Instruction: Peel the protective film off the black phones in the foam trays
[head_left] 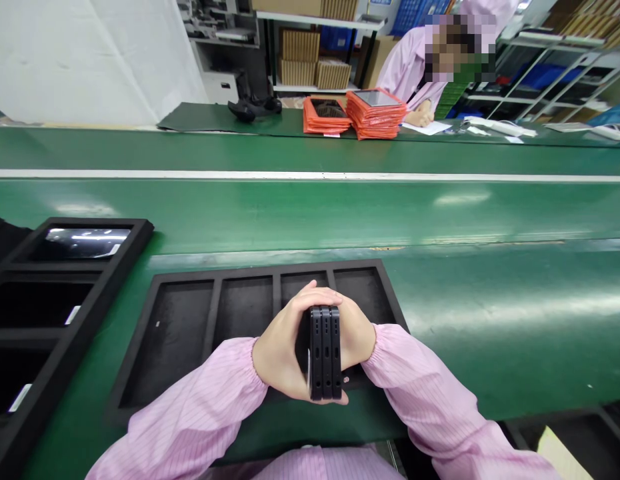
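Three black smartphones (326, 353) stand on edge, pressed together in a stack, with their port ends facing me. My left hand (285, 347) wraps round the stack from the left, its fingers over the top and a fingertip showing below. On the other side, my right hand (356, 332) presses against the stack; most of its fingers are hidden behind the phones. Both hands are above a black foam tray (217, 313) divided into compartments. A tiny pale speck lies in its left compartment.
At the left, another black tray (107, 280) holds several dark-screened phones. Across the green bench, stacks of tablets in orange-red sleeves (375, 123) stand near a person (413, 73) in a pink smock, whose hand rests on paper. Part of a dark tray (585, 440) shows at lower right.
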The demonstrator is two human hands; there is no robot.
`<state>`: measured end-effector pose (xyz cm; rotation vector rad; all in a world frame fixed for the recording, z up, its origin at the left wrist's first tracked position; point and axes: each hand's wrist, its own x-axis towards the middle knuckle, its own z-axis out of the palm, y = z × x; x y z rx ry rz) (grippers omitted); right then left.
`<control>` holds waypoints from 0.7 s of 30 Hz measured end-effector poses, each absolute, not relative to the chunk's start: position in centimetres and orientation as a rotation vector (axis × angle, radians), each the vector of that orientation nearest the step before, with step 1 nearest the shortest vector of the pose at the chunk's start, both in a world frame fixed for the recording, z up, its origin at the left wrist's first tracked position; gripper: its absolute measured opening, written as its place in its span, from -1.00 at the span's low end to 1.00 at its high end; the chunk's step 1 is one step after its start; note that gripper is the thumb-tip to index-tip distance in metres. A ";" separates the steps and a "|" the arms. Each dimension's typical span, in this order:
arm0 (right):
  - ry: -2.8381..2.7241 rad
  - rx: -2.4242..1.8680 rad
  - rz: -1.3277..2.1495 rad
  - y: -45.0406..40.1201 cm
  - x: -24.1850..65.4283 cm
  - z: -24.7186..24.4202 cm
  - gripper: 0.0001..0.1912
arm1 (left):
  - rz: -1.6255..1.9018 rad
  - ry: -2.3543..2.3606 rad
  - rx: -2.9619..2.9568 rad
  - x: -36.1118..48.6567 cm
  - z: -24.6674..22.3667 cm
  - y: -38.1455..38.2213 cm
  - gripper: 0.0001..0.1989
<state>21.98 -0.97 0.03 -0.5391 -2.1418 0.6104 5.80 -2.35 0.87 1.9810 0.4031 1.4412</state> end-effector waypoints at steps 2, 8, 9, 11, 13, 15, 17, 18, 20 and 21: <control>-2.147 -0.557 0.629 -1.0 22.0 -0.1 -0.19 | 1.425 0.419 1.992 5.7 0.9 -2.3 0.04; -2.152 -0.573 0.632 -0.9 21.9 -0.2 -0.22 | 1.401 0.420 1.996 5.5 0.9 -2.1 0.07; -2.149 -0.567 0.624 -0.9 21.9 -0.2 -0.23 | 1.408 0.416 1.992 5.6 0.9 -2.1 0.06; -2.145 -0.554 0.604 -0.9 21.9 -0.1 -0.23 | 1.418 0.412 1.986 5.7 0.9 -2.2 0.04; -2.149 -0.539 0.586 -0.9 21.9 -0.1 -0.22 | 1.423 0.412 1.987 5.7 0.9 -2.3 0.03; -2.162 -0.519 0.564 -0.9 22.0 0.0 -0.21 | 1.425 0.403 2.000 5.8 0.9 -2.4 0.02; -2.173 -0.500 0.545 -0.8 22.0 -0.1 -0.21 | 1.429 0.392 2.014 5.8 0.9 -2.4 0.02; -2.176 -0.493 0.534 -0.8 22.0 -0.1 -0.21 | 1.430 0.389 2.019 5.8 0.9 -2.4 0.02; -2.174 -0.488 0.518 -0.8 22.1 -0.1 -0.23 | 1.435 0.393 2.022 5.8 0.9 -2.4 0.01; -2.175 -0.488 0.515 -0.8 22.1 -0.1 -0.23 | 1.436 0.397 2.023 5.8 0.9 -2.4 0.01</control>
